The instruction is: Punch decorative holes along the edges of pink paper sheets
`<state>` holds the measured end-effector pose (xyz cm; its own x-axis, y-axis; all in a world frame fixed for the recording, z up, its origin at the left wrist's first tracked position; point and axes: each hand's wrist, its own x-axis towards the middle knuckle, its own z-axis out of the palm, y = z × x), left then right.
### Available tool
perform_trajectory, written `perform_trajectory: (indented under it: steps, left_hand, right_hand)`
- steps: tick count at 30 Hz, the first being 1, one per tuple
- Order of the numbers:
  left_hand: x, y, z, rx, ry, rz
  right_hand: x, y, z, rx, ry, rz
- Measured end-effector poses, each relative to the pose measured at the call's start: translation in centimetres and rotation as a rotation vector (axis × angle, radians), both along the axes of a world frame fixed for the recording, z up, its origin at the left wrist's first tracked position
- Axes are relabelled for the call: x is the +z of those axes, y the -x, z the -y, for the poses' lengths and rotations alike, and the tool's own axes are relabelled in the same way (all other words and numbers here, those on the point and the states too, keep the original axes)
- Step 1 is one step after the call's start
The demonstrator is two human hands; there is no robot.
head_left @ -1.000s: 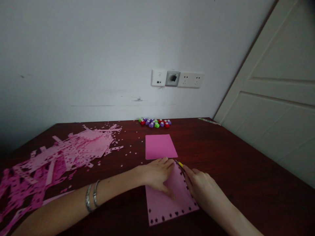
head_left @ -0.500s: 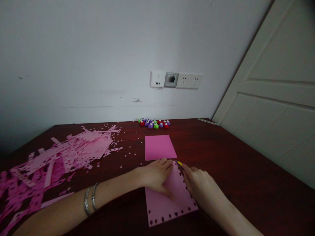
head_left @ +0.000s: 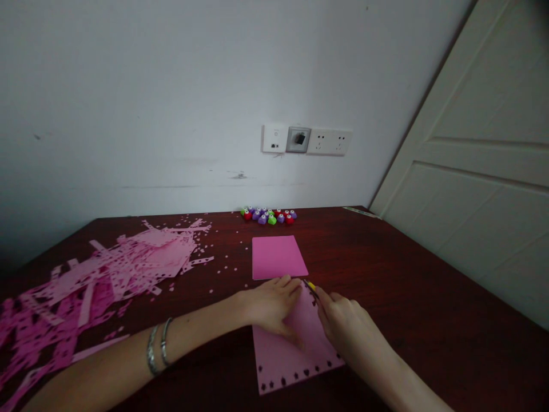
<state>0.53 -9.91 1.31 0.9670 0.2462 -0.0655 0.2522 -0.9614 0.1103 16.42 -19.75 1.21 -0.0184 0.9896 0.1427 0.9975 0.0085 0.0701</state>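
Note:
A pink sheet of paper [head_left: 295, 352] lies on the dark table, with small dark shapes such as stars and a heart punched along its bottom and right edges. My left hand [head_left: 274, 306] presses flat on its upper part, fingers stretched out and thumb spread. My right hand [head_left: 341, 320] is closed around a slim yellow-and-black utility knife [head_left: 311, 286], whose tip touches the sheet's top right corner, close to my left fingertips. Most of the knife is hidden in my fist. Just beyond the sheet sits a square stack of brighter pink paper [head_left: 278, 257].
To the left spreads a heap of pink paper strips and scraps [head_left: 128, 263], with tiny punched bits scattered beside it. Several small red, green and purple craft punches [head_left: 268, 216] stand at the back near the wall. A thin printed strip [head_left: 361, 212] lies at the back right.
My right hand has shifted slightly left over the sheet's right edge, covering more of the punched shapes. My left hand stays in place on the paper. The view has tilted a little.

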Motion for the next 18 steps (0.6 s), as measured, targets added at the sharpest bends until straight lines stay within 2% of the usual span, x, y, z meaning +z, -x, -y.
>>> perform_trajectory:
  steps: [18]
  left_hand:
    - [-0.32, -0.08, -0.12, -0.001, 0.008, -0.015]
  right_hand:
    - [-0.52, 0.72, 0.25, 0.002, -0.015, 0.100]
